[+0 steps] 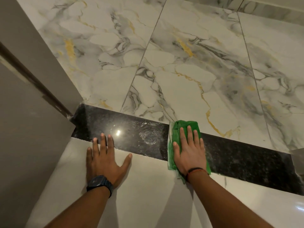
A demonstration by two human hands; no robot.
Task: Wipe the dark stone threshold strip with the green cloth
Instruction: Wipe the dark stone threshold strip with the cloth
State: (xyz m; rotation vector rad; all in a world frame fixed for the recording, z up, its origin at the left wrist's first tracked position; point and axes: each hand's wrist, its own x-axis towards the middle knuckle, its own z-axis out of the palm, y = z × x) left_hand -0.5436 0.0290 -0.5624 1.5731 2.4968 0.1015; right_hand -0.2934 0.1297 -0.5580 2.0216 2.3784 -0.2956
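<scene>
The dark stone threshold strip (131,134) runs from the left door frame down to the right, between marble tiles and plain pale tiles. Its left half looks wet, with swirl marks and a light glare. A folded green cloth (176,129) lies across the strip's middle. My right hand (189,152) presses flat on the cloth, fingers spread and pointing away from me. My left hand (105,160) rests flat and open on the pale tile, with its fingertips reaching onto the strip's near edge. The left wrist carries a dark watch; a thin band circles the right wrist.
A grey door and its frame (36,89) stand at the left, meeting the strip's left end. White marble floor tiles with gold and grey veins (189,71) spread beyond the strip. Pale glossy tiles (148,195) lie on my side. A grey corner (297,155) sits at the strip's right end.
</scene>
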